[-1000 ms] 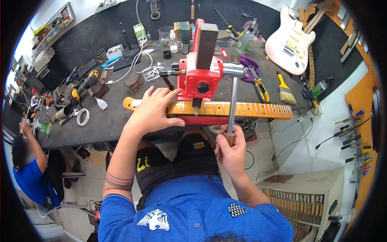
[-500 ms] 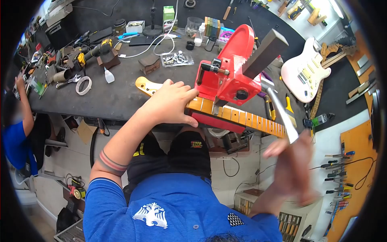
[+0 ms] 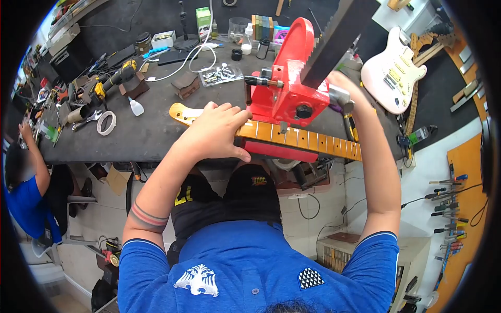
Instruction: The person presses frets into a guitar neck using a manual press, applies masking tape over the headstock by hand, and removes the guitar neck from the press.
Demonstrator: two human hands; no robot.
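A guitar neck (image 3: 308, 140) with a maple fretboard lies across a red support (image 3: 279, 151) at the bench's front edge. Near its headstock (image 3: 180, 112), my left hand (image 3: 222, 128) grips it, fingers over the top and thumb at the front side. Over the fretboard stands a red arbor press (image 3: 292, 96) with a toothed steel ram (image 3: 339, 41). A small metal tip (image 3: 283, 127) under the press sits close to the frets; contact cannot be judged. My right hand (image 3: 342, 83) reaches behind the press's metal hub (image 3: 340, 98), its fingers hidden.
A pale guitar body (image 3: 394, 73) rests at the right. Bench items include a bag of metal parts (image 3: 222, 74), a tape roll (image 3: 106, 123), a glue bottle (image 3: 136, 107) and a yellow drill (image 3: 117, 78). Another person (image 3: 28, 180) sits at far left.
My right hand has swung from low on the right up behind the press. The toothed ram and its tip have risen. The lever rod has left its lower-right position. My left hand stays on the neck.
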